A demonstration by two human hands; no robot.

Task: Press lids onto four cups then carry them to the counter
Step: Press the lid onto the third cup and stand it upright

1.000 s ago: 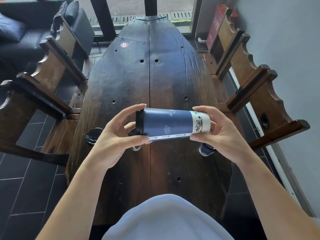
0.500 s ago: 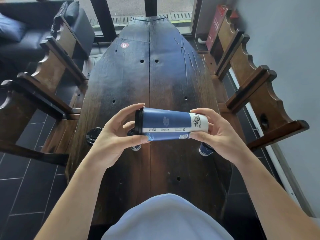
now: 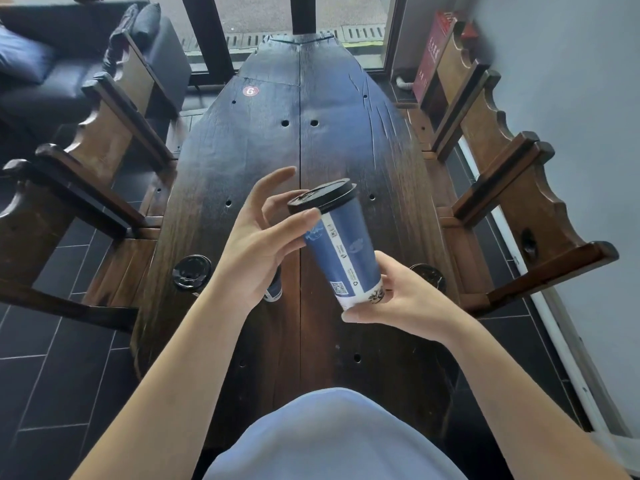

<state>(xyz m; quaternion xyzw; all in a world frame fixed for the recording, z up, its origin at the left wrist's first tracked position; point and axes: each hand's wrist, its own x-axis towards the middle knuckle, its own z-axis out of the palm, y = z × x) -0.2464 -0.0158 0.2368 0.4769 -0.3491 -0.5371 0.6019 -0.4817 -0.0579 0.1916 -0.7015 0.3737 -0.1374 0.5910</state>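
Observation:
A tall blue paper cup (image 3: 343,252) with a black lid (image 3: 322,199) is tilted above the dark wooden table (image 3: 239,150), lid end up and to the left. My right hand (image 3: 401,299) grips its white base. My left hand (image 3: 254,245) is beside the top; its thumb touches the lid rim and its fingers are spread loosely behind the lid. A second cup with a black lid (image 3: 192,271) stands at the table's left edge. A third cup (image 3: 274,292) shows partly under my left wrist. A fourth, lidded cup (image 3: 429,275) peeks out behind my right hand.
Heavy wooden benches (image 3: 104,143) (image 3: 502,188) flank the table on both sides. A dark sofa (image 3: 52,64) stands at the far left, and a window (image 3: 263,15) lies past the table's far end. Grey wall runs along the right.
The cup lay sideways between both hands; now it is swung nearly upright, lid on top. My left hand has loosened from the lid end, and my right hand has dropped under the base.

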